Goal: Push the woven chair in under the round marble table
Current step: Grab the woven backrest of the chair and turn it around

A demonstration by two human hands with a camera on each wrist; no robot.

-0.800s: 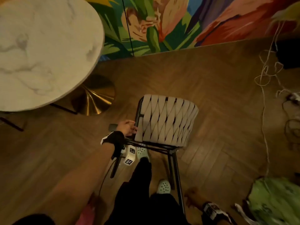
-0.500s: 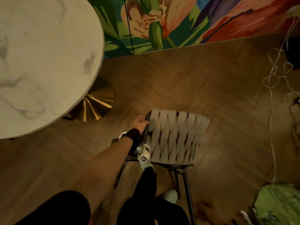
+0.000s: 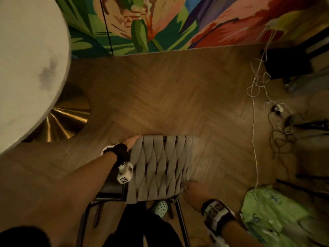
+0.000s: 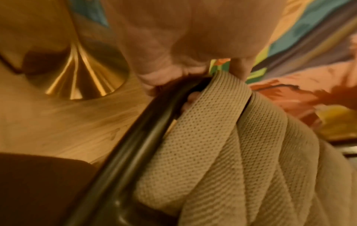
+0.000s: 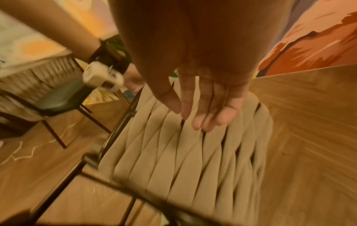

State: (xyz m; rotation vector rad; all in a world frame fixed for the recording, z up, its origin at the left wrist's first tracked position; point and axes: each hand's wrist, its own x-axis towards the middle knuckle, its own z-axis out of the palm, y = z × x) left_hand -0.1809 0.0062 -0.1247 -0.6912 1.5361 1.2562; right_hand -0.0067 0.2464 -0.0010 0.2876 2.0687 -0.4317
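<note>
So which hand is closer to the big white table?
Left. The left hand grips the chair edge on the table's side; the right hand reaches the chair's far side.

Left hand [image 3: 132, 140] gripping, fingers curled; right hand [image 3: 193, 190] reaching, fingers straight

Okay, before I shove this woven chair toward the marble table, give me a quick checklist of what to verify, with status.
1. Left hand grips the woven chair frame: ok.
2. Right hand holding the chair: not ok, fingers straight, over the weave.
3. Chair under the round marble table: not ok, it stands apart.
4. Floor between chair and gold table base free: ok.
5. White cable away from chair: ok.
6. Chair's front legs: cannot tell.
</note>
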